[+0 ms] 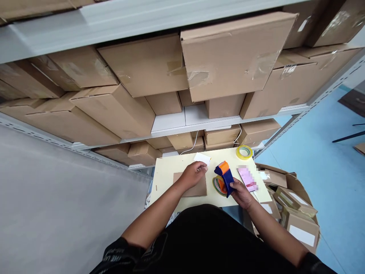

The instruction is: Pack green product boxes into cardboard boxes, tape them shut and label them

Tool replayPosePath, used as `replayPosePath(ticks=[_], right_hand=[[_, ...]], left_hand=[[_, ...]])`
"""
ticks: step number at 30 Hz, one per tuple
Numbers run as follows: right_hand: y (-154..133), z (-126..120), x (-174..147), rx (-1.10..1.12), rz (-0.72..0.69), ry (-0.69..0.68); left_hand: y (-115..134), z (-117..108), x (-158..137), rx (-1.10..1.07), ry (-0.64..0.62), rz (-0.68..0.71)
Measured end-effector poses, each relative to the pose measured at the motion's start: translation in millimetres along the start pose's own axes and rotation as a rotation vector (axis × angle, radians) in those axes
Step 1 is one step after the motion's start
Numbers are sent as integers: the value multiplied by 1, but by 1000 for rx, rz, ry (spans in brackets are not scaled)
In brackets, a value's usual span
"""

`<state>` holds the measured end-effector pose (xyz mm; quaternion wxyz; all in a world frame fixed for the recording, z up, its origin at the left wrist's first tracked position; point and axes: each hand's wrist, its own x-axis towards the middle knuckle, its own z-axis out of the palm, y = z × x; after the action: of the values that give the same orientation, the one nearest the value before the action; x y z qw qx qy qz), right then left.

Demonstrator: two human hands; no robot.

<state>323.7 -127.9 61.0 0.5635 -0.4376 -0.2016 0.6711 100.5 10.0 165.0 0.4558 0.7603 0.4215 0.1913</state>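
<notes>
My right hand point(242, 192) grips a blue and orange tape dispenser point(229, 182) by its lower end. A tape roll point(218, 186) sits on the dispenser's left side. To the left, my left hand point(194, 174) is closed, with its fingertips curled together. Whether anything thin is pinched in them cannot be made out. Beneath that hand lies a flat brown cardboard box point(196, 189), partly covered by the hand and forearm. Just beyond the fingers is a white label or card point(202, 158) on the cream tabletop point(165, 171).
A yellow tape roll point(244, 152) and a pink phone-like item point(246, 179) lie on the table's right side. Shelves of cardboard boxes point(234, 57) rise in front. On the right, a large carton point(296, 186) holds several small boxes point(302, 224).
</notes>
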Motion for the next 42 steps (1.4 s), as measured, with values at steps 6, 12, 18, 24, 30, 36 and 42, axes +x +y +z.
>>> replayPosePath(ticks=[6,12,18,24,30,36,42], right_hand=[[13,46,-28,-71,-85,-18],[54,85,-59,-154,-113,111],[102,98,-94,-221,-139,283],[137,78,-103,-367,-114,376],[147,30,-100,-166,14,373],[187,-13,-110,210,355,361],[205,-11,-87,477,599,292]], left_hand=[[21,-17,1,40,-87,25],[-4,-28,-22,76,-237,-10],[-36,-12,-46,52,-411,-44],[-46,24,-57,243,-453,56],[-34,57,5,608,-534,79],[-37,103,89,985,-727,-3],[-77,148,102,1211,-913,-82]])
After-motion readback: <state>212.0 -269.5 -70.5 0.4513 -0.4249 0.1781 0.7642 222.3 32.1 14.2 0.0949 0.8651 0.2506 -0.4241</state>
